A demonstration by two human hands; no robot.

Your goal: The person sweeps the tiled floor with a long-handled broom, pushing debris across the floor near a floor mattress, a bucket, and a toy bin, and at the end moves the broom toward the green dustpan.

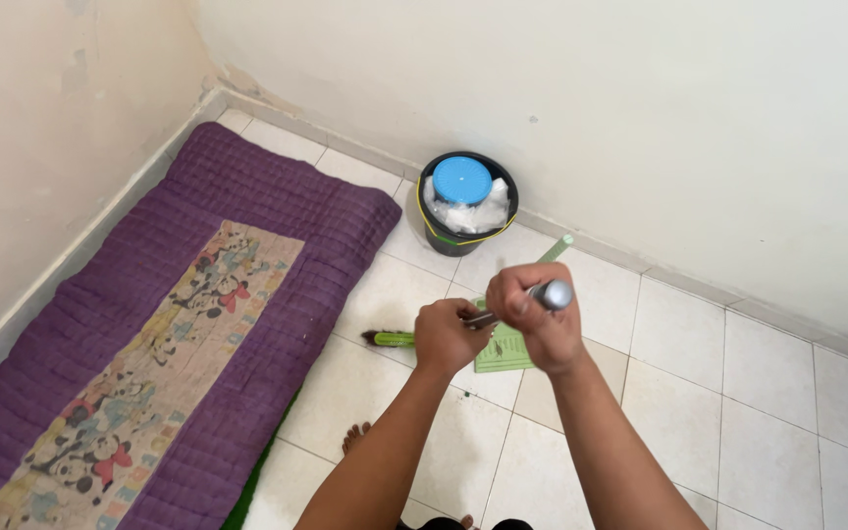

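Grip: right hand (540,329) closed round a metal handle (548,294); left hand (447,337) closed on its lower part.
Position: above the green dustpan (504,345) on the tiled floor (699,393).
Risk: a slipping grip could drop the handle toward the black bucket (466,206) or the bare foot (354,437).

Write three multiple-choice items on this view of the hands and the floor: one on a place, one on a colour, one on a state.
1. Where does the black bucket stand?
A. on the purple mat
B. on the tiles against the wall
C. between the person's feet

2. What colour is the round lid in the bucket?
A. blue
B. red
C. yellow

3. How is the right hand?
A. flat on the floor
B. open in the air
C. closed round a grey pole

Answers: 1 B, since the bucket sits on tiles at the foot of the wall, beside the purple mat. 2 A, as the lid is plainly blue. 3 C, because its fingers wrap the pole, with the left hand closed just below.
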